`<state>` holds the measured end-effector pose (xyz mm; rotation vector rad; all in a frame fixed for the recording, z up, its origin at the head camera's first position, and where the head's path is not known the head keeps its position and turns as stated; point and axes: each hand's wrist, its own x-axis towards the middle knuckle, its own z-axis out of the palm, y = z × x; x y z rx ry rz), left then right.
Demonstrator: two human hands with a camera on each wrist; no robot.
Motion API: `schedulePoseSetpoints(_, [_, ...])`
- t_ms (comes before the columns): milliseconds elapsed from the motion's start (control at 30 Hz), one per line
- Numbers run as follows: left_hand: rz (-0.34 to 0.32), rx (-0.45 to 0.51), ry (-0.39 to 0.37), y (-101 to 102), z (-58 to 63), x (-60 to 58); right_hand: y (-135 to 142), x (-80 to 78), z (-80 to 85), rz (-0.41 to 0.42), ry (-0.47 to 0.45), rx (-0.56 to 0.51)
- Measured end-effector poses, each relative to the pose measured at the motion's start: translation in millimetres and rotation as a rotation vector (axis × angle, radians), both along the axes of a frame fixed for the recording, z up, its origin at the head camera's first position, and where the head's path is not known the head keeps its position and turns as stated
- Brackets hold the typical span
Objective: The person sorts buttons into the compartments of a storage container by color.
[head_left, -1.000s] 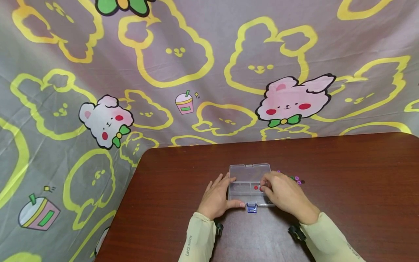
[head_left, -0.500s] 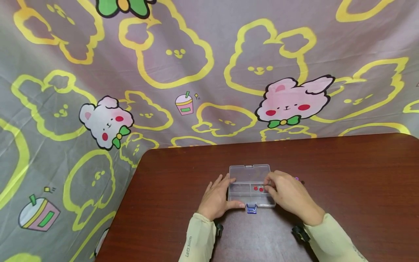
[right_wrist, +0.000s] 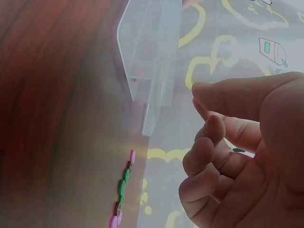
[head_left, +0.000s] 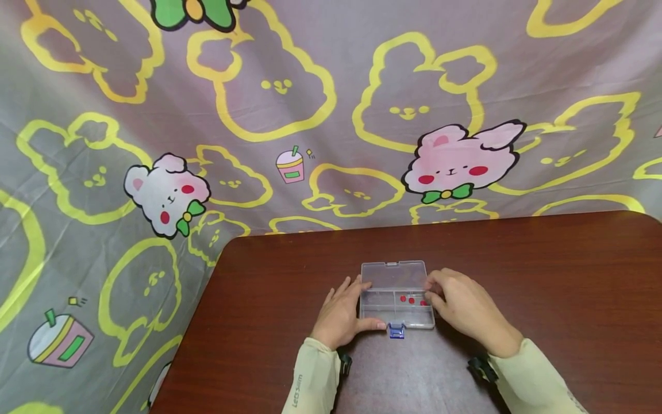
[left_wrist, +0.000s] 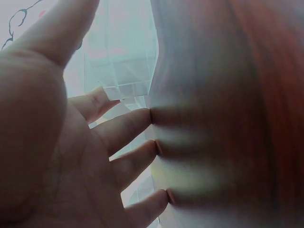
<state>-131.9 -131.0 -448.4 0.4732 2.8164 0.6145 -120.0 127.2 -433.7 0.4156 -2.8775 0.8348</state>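
A clear plastic compartment box (head_left: 378,316) lies on the table with its lid (head_left: 393,276) raised at the back and a blue latch (head_left: 396,331) at the front. Three small round red button-like pieces (head_left: 411,301) lie in its back right compartment. My left hand (head_left: 338,313) steadies the box's left end, thumb along the front edge, index finger near the hinge, the other fingers spread on the table. At the right end is my right hand (head_left: 462,305), its thumb and fingers loosely bent, with nothing visible between them in the right wrist view.
Green, purple and dark flat round pieces (right_wrist: 122,187) lie in a row on the brown table (head_left: 289,270) beyond the box's right end, hidden behind my right hand in the head view. A patterned cloth (head_left: 351,126) hangs behind the table's far edge.
My right hand has moved right, from over the back right compartment to the box's right edge. Three red pieces now show there, where two showed before. The left hand has stayed put.
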Motion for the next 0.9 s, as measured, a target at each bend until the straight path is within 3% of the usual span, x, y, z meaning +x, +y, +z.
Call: schedulePoseSetpoints(900, [-0.001,0.012,-0.01,0,-1.7,0.3,31,4.6,-1.0,-0.05,-0.029,-0.027])
